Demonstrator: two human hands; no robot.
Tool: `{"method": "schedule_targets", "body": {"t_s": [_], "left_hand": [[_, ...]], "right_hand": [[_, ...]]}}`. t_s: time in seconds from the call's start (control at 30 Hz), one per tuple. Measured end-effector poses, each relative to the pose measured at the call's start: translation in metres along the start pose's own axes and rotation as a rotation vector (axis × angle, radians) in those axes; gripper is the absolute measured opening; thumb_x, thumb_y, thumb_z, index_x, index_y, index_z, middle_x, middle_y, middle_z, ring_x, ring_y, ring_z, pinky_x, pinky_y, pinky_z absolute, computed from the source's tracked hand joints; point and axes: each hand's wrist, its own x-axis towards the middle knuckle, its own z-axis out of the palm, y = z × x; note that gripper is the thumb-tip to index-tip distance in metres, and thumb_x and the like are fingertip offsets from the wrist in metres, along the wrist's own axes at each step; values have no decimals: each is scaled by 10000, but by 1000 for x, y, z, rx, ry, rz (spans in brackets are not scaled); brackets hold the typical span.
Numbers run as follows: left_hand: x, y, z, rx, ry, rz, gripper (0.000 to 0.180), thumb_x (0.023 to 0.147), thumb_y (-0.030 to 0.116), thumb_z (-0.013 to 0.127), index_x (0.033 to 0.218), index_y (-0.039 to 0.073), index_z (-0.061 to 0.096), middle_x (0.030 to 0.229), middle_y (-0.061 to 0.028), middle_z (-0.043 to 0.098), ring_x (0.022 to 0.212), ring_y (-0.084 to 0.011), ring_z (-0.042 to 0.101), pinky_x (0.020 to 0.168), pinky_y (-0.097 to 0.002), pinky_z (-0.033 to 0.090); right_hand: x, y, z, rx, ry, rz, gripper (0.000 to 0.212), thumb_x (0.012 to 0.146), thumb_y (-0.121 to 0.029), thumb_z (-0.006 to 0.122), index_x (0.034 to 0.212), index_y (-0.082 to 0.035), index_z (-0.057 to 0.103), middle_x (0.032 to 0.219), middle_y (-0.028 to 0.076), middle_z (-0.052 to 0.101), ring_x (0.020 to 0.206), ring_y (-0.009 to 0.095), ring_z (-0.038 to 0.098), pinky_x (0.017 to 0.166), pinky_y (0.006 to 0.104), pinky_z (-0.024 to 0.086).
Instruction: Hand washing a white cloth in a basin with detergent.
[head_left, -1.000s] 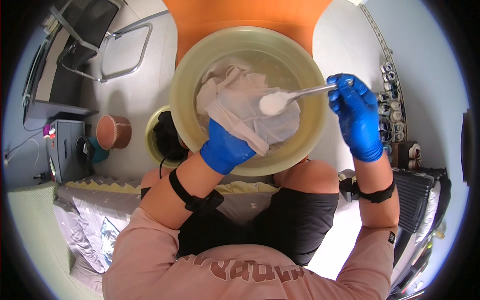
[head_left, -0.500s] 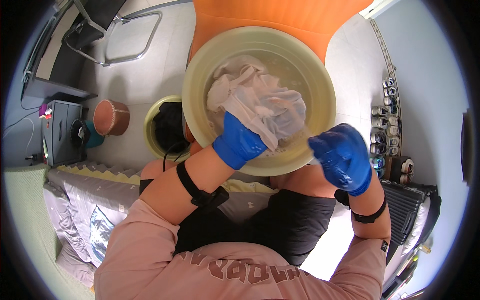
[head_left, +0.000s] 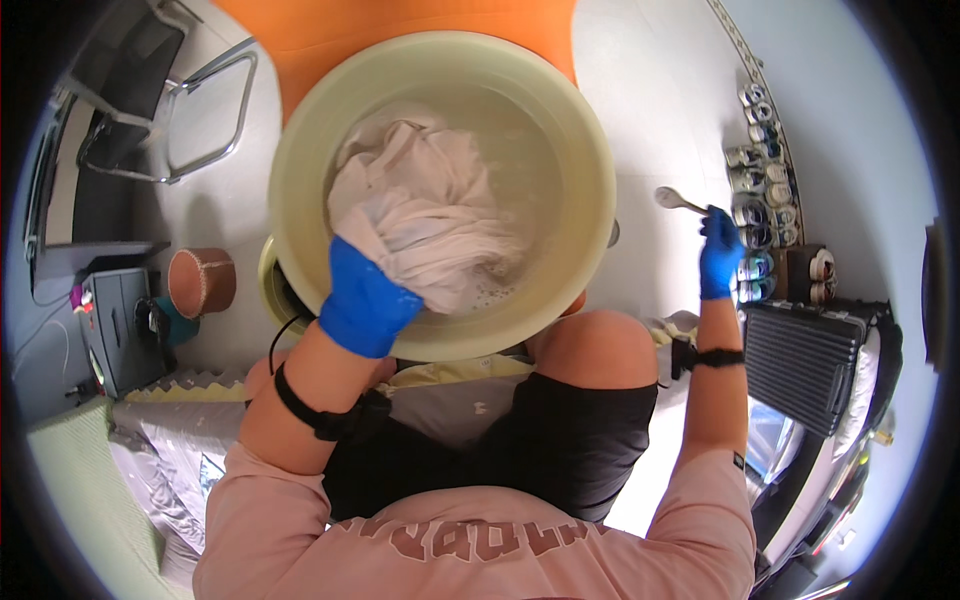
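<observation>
Pale cloth (head_left: 430, 215) in a basin (head_left: 592, 190) is touched by the left hand (head_left: 365, 300), grip hidden; a spoon (head_left: 679, 199) is clasped well aside, seemingly for dryness, by the right hand (head_left: 720, 257).

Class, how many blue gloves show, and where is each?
2. One is on the left hand, holding pale pink cloth in the round yellow-green basin; the other is on the right hand, holding a pale spoon. No others show.

Lined-up shoes (head_left: 748, 181) and a suitcase (head_left: 803, 362) show a home
</observation>
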Motion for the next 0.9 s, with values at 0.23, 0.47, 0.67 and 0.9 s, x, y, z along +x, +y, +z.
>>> {"method": "schedule_targets", "body": {"t_s": [0.23,0.47,0.67,0.9], "left_hand": [[6,17,15,646,-136,130,265,835,118,642,1053,-29,621,1000,-131,696,906,-231,673,807,-323,532],[22,-1,1,276,-50,-90,227,880,95,566,1057,-39,615,1008,-153,691,895,-243,677,796,-327,544],[16,11,-6,-302,-89,-208,257,933,100,466,1107,-55,573,1030,-184,672,915,-274,674,790,-365,564],[27,5,-38,-743,-510,-51,243,937,142,468,1107,-17,538,1008,-109,618,865,-219,625,743,-340,548]], "right_hand": [[-28,191,84,-7,-133,442,250,936,-193,605,982,41,681,777,82,678,644,124,607,597,268,494],[-31,277,76,-692,-494,457,618,860,-457,566,1181,70,607,1120,280,635,1106,400,593,959,403,459],[15,130,56,-596,-281,136,395,912,-270,629,1140,53,639,907,145,715,808,189,669,749,319,517],[59,-194,43,-117,-252,-159,282,980,-125,545,1191,46,620,1051,104,681,919,143,642,848,278,510]]}}
